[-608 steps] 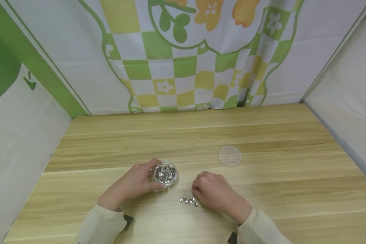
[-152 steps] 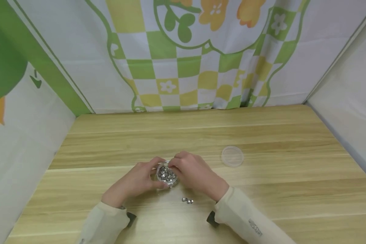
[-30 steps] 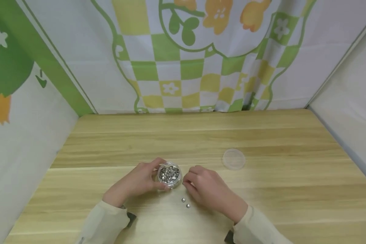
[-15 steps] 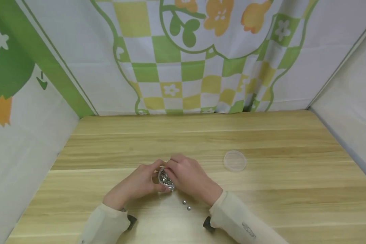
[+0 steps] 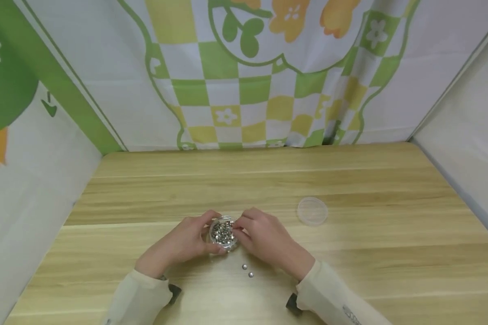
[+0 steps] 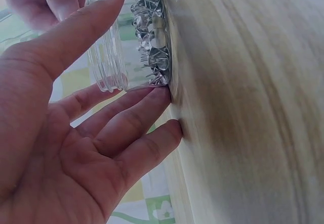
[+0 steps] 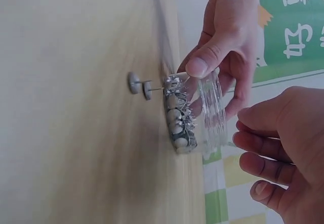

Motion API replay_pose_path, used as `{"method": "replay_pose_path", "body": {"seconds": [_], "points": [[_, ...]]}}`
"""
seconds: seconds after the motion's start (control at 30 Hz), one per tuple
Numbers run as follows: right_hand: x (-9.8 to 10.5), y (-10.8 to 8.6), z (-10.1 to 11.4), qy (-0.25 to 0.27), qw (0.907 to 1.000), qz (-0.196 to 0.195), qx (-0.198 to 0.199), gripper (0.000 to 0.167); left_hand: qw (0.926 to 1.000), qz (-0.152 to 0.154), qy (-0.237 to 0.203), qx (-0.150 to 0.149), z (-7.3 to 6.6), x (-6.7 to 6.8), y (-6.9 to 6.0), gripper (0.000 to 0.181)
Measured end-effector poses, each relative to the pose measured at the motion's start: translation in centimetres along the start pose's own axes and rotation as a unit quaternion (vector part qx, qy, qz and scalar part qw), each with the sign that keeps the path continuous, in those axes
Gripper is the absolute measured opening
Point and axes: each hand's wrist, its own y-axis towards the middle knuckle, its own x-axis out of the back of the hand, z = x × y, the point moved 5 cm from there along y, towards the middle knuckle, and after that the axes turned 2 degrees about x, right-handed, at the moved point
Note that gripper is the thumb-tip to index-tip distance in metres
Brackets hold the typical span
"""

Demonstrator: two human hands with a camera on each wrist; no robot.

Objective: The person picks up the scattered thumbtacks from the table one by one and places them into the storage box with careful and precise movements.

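Observation:
My left hand (image 5: 183,246) holds a clear round jar (image 5: 223,243) on the table, thumb on its near side and fingers round its far side. Silvery thumbtacks (image 7: 177,118) lie inside, flat heads and pins showing in the right wrist view. At the jar's right rim, my right hand (image 5: 268,237) has its fingers loosely bent; in the right wrist view I make out no thumbtack between them, though the fingertips (image 7: 240,140) stand close to the jar's mouth. Two loose thumbtacks (image 5: 247,271) lie on the table, nearer me than the jar.
A clear round lid (image 5: 312,211) lies flat on the wooden table (image 5: 166,180), behind and right of my right hand. Patterned cloth (image 5: 252,95) hangs along the table's back edge. White cloth walls (image 5: 467,113) stand at both sides.
Over twenty seconds the loose thumbtacks have dwindled from several to two. Half a second ago my right hand was over the jar's mouth; it has since drawn back right. My left hand stays on the jar.

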Motion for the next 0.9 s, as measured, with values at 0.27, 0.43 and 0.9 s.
{"method": "replay_pose_path", "body": {"seconds": [0.27,0.43,0.9], "points": [[-0.3,-3.2,0.0,0.059,0.9947,0.084,-0.005,0.011,0.9999,0.001,-0.009,0.008,-0.1,0.2,-0.1,0.069],[-0.9,-4.1,0.4,0.081,0.9876,0.134,0.001,0.011,0.9998,0.002,-0.018,0.006,0.1,0.0,0.0,0.068],[-2.3,-4.0,0.9,0.042,0.986,0.161,0.011,0.008,0.9996,0.0,-0.021,0.017,0.4,-0.2,-0.1,0.07]]}}
